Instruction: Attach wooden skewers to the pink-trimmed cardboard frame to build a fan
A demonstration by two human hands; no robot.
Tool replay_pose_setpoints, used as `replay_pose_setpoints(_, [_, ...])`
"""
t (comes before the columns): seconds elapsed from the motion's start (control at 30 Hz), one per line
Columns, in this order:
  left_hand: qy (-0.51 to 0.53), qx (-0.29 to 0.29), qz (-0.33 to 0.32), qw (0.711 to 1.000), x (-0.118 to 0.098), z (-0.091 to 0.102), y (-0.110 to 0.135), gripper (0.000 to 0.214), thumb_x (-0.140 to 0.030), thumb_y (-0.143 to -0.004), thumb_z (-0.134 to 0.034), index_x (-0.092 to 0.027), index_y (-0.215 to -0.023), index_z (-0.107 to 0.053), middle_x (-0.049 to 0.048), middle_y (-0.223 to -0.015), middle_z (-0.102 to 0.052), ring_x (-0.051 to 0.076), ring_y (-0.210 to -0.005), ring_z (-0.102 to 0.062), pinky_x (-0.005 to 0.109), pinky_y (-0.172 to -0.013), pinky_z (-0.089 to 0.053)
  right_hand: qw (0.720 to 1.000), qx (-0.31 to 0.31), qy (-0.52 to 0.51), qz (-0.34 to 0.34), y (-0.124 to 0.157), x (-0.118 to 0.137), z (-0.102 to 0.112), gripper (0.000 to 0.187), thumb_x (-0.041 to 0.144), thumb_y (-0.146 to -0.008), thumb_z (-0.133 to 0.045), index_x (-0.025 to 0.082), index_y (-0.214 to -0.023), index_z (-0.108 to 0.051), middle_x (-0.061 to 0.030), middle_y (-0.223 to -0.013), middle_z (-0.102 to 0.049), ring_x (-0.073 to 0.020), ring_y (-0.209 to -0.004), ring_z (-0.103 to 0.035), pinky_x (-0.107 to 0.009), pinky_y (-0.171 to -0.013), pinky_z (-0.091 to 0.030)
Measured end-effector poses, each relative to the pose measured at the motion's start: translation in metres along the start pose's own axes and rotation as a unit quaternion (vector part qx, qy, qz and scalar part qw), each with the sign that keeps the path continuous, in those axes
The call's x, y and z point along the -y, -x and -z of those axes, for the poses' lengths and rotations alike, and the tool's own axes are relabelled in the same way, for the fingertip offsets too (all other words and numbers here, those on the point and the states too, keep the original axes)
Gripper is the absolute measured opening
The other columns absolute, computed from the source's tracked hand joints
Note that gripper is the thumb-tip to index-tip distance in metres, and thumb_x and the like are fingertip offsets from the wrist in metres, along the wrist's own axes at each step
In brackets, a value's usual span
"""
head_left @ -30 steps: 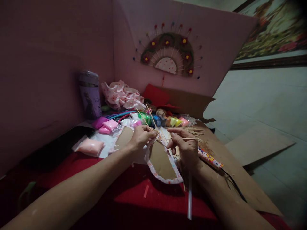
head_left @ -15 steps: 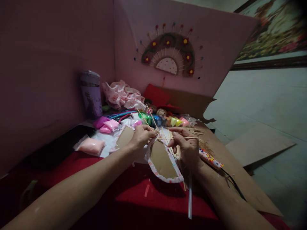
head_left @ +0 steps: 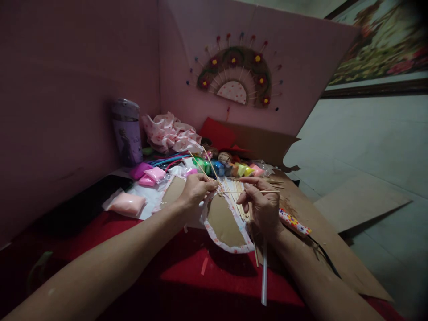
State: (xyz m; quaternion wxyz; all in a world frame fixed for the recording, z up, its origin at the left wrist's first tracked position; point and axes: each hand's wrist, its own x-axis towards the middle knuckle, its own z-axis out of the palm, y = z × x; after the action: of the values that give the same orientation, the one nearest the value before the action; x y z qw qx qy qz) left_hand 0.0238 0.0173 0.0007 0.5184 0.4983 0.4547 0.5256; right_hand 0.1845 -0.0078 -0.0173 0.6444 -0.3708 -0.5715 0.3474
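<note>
My left hand [head_left: 198, 189] is closed, pinching the upper corner of a half-round cardboard piece [head_left: 224, 220] edged with white printed fabric. Two thin wooden sticks [head_left: 206, 166] stand out from this piece beside the fingertips, pointing up and away. In my right hand [head_left: 259, 198] another wooden stick [head_left: 265, 191] lies level between thumb and fingers, its left end close to the cardboard corner; whether it touches cannot be made out. Beneath, partly hidden by the right hand, is a pile of loose sticks [head_left: 236, 189]. A second fabric-edged cardboard piece [head_left: 172, 192] lies behind my left wrist.
Bags of coloured clay [head_left: 127, 203], crumpled pink fabric [head_left: 170, 133] and a purple tumbler [head_left: 127, 133] stand around. A translucent glue stick [head_left: 264, 281] lies at the front, a flower-patterned object [head_left: 294, 222] at right. Behind rises a pink board [head_left: 287, 49] bearing a decorated fan [head_left: 236, 60].
My right hand has shifted slightly to the right with its stick. The held cardboard piece has tilted a little; my left hand keeps its pinch.
</note>
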Motion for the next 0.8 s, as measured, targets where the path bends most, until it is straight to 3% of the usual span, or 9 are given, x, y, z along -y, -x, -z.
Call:
replay_pose_setpoints(0.37, [0.000,-0.005,-0.002,1.000,0.001,0.001,-0.003,0.016,-0.016,-0.054,-0.065,-0.015,-0.047,-0.050,-0.0027,-0.046,-0.049,0.008,-0.045,-0.043,0.022,-0.047,-0.030,1.000,0.015,-0.020,0.009,0.004,0.002,-0.001,0.015,0.025,-0.080,-0.053,0.016,-0.091,-0.059,0.0029,-0.047,-0.061,-0.0069,-0.030,-0.042,-0.018,-0.033,-0.032])
replay_pose_setpoints(0.57, [0.010,0.011,-0.017,1.000,0.001,0.000,-0.002,0.019,-0.015,-0.054,-0.065,-0.015,-0.045,-0.048,-0.0038,-0.040,-0.045,0.006,-0.039,-0.038,0.021,-0.042,-0.026,0.999,0.052,0.011,-0.002,0.006,0.005,-0.004,0.017,0.028,-0.081,-0.054,0.017,-0.093,-0.059,0.0026,-0.048,-0.062,-0.0077,-0.032,-0.044,-0.019,-0.035,-0.034])
replay_pose_setpoints(0.8, [0.009,0.024,-0.030,0.999,0.003,0.000,-0.002,0.021,-0.015,-0.056,-0.066,-0.015,-0.044,-0.048,-0.0043,-0.038,-0.044,0.005,-0.035,-0.036,0.021,-0.040,-0.022,0.995,0.061,0.073,0.030,0.012,0.008,-0.007,0.018,0.029,-0.082,-0.054,0.017,-0.094,-0.060,0.0024,-0.050,-0.061,-0.0084,-0.035,-0.046,-0.021,-0.037,-0.037])
